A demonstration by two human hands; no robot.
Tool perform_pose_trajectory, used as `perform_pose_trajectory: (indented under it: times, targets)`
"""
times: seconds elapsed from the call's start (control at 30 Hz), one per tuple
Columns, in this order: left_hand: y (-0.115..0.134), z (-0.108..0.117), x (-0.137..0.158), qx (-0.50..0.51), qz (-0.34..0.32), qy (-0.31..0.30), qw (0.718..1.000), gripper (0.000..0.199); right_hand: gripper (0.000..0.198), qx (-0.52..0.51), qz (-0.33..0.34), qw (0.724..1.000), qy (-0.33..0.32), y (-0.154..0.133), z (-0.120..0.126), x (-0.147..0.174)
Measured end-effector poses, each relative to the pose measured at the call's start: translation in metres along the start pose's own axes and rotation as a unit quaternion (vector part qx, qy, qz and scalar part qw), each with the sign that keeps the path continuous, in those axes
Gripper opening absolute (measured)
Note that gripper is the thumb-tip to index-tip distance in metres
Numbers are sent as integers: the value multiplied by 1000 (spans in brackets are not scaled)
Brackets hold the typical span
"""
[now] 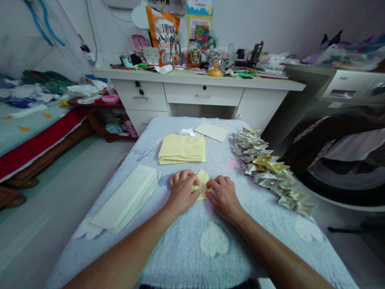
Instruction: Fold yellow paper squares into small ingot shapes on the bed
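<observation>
A small folded piece of yellow paper (203,179) lies on the cloth-covered table, its top coming to a blunt point. My left hand (184,188) grips its left side, thumb and fingers curled at the edge. From the right, my right hand (223,195) holds the opposite side with fingers bent. Both hands cover part of the paper's edges. Just beyond them sits a stack of yellow paper sheets (182,147). To the left of my left hand lies a pile of long white folded paper (128,197).
Rows of folded paper pieces (267,164), greyish with a few yellow, line the table's right side. A pale card (211,131) and a crumpled white tissue (186,132) lie at the far end. Beyond stands a cluttered white desk (204,82); a washing machine (351,90) is at right.
</observation>
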State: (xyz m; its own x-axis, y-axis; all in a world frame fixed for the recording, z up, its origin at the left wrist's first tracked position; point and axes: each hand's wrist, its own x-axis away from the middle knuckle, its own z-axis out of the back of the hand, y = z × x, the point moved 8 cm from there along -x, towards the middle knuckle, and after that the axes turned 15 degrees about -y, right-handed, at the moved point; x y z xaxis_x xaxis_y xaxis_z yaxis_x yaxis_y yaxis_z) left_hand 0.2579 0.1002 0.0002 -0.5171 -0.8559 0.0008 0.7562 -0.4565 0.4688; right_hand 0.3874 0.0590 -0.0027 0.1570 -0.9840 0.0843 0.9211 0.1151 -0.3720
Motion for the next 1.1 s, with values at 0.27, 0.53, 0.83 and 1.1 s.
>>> perform_pose_trajectory:
  times: [0.27, 0.53, 0.83, 1.1]
  targets:
    - [10, -2, -3, 13, -69, -36, 997, 14, 13, -5, -3, 1000, 2, -1, 1, 1]
    - [11, -3, -4, 11, -83, -44, 996, 18, 14, -4, -7, 1000, -2, 0, 0, 0]
    - [12, -7, -5, 13, -104, -71, 992, 17, 21, -2, 3, 1000, -26, 6, -2, -1]
    - [9, -13, -5, -16, -104, -95, 990, 22, 32, -52, 55, 995, -62, 9, 6, 3]
